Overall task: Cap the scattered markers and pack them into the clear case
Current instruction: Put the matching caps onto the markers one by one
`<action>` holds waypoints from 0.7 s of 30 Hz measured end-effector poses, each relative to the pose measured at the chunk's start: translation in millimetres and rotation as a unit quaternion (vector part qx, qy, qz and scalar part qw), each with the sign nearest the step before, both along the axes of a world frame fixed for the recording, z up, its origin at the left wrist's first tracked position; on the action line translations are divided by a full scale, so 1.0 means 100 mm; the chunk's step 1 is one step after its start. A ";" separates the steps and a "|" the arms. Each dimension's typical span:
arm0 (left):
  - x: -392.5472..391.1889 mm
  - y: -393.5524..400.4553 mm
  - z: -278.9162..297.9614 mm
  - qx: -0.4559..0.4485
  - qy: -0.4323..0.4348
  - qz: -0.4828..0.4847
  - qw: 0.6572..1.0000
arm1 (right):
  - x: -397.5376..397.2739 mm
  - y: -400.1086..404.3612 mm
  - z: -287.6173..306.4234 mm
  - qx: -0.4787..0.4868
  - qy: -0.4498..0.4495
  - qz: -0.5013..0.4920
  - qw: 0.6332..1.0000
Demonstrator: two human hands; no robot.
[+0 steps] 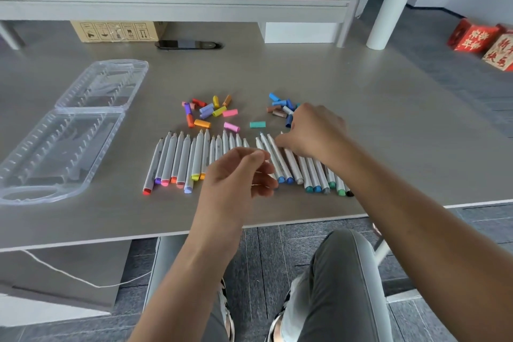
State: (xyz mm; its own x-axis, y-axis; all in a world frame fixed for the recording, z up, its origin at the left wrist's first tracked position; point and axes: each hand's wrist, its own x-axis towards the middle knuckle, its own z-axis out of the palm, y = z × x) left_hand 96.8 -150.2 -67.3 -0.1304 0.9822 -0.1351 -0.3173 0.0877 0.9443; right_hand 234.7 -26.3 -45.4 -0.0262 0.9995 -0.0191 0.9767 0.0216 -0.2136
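Grey desk point(374, 125) fills the view, with a raised shelf point(177, 5) along its far edge and dark floor tiles below the near edge.

Right hand point(313, 130): fingertips point(280, 142) are curled down and drawn together on the upper ends of the white markers at the right of the row. Whether they pinch one marker or only rest on several cannot be told. The wrist and forearm cross over the lower ends of the right-most markers.

Left hand point(236, 175): held above the middle of the row, palm turned inward, fingers point(256, 157) loosely bent and slightly apart, thumb near the forefinger. Nothing is visibly held in it. The image is blurred here.

Markers point(177, 158): a row of white barrels lies side by side across the desk centre, uncapped tips pointing away from the person, coloured ends toward the near edge. The left portion of the row is warm colours; the right portion point(313, 172) is blues, greens and greys.

Caps: loose and off the markers, lying just beyond the row. One cluster point(206, 111) of red, orange, yellow, pink and purple caps sits beyond the left-centre. A blue and brown cluster point(280, 107) sits just beside the right hand. A single green cap point(257, 124) lies between the two clusters.

Clear case point(69, 130): open flat at the left of the desk, both ribbed halves facing up, well apart from the markers, with no markers in it.

Cardboard box point(116, 31): under the shelf at the far side.
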 end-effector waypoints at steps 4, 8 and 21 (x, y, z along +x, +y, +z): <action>0.00 0.09 -0.01 0.048 0.180 0.011 0.982 | 0.14 0.00 0.08 -0.040 0.192 -0.030 0.980; 0.12 0.24 0.03 0.033 0.264 0.022 0.964 | 0.24 -0.04 0.14 -0.062 0.347 -0.043 0.935; 0.22 0.32 0.10 -0.058 -0.146 -0.073 0.985 | 0.42 0.46 -0.09 0.100 0.218 -0.055 0.969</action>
State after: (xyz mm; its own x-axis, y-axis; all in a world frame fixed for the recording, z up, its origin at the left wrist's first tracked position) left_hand 118.9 -117.9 -57.0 0.0720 0.9632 -0.2590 -0.5494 0.2550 0.7957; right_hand 276.2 19.8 -54.4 0.1186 0.9793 0.1640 0.7938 0.0057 -0.6082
